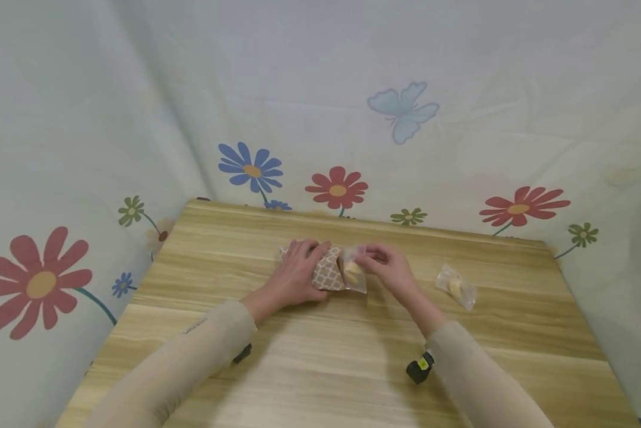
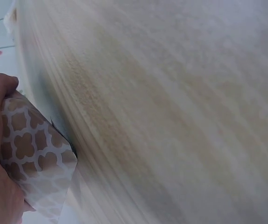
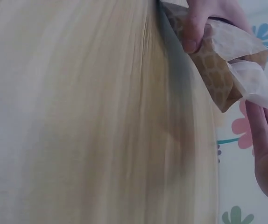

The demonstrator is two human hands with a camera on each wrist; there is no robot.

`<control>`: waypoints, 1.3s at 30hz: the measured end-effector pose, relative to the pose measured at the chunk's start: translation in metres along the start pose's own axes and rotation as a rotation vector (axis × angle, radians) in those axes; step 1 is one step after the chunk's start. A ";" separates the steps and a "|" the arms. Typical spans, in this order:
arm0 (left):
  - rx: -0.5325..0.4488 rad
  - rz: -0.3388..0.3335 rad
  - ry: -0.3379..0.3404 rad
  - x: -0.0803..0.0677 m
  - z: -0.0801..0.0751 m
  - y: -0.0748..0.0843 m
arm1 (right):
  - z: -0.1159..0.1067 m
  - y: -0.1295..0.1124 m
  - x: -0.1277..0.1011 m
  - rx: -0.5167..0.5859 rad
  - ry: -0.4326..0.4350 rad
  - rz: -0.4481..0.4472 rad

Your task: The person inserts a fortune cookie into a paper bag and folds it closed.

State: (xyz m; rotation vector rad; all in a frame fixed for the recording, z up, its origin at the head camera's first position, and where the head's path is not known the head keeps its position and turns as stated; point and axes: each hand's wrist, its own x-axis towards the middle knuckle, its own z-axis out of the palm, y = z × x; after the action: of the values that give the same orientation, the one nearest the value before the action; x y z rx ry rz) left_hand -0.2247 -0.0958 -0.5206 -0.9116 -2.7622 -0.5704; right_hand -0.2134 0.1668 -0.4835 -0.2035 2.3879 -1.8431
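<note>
Right now I see my left hand [image 1: 293, 274] resting over a small paper bag [image 1: 328, 273] printed with a brown and white lattice pattern, near the far middle of the wooden table [image 1: 320, 356]. Its fingers [image 1: 312, 249] are curled round the bag; the left wrist view shows the thumb pressed against the patterned paper [image 2: 33, 149], and the right wrist view shows a fingertip on the bag's side [image 3: 220, 70].

My right hand [image 1: 390, 267] sits just beside the bag's open end, where a clear plastic wrapper [image 1: 354, 270] holding something pale yellow lies at the mouth, partly inside it. The fingers [image 1: 376, 255] pinch the edge of that wrapper. From the right wrist view I see only crinkled clear plastic [image 3: 255, 86] sticking out of the bag, above my palm.

A second wrapped piece [image 1: 455, 286] of the same kind lies on the table to my right, apart from both hands. Both arms wear beige sleeves [image 1: 192, 351], and a dark wrist strap [image 1: 419, 367] shows under the right forearm. A pale cloth with flowers and a butterfly [image 1: 403, 110] hangs behind and around the table.
</note>
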 end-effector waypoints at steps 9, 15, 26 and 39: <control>-0.019 -0.001 0.024 0.001 -0.001 0.001 | -0.002 0.001 -0.012 -0.170 -0.049 -0.081; -0.039 -0.003 0.032 0.001 0.002 0.002 | 0.005 -0.005 -0.006 -0.211 -0.028 -0.076; -0.069 -0.033 0.038 0.001 0.009 0.003 | 0.021 -0.009 0.003 -0.276 -0.108 -0.083; -0.140 -0.075 0.010 0.003 0.005 0.011 | 0.015 -0.016 0.002 -0.269 -0.083 -0.107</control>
State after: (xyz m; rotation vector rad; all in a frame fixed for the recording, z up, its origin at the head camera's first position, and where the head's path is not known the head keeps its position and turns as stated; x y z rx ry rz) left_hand -0.2211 -0.0840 -0.5212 -0.8325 -2.7867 -0.7869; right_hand -0.2119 0.1479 -0.4717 -0.4317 2.6042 -1.5124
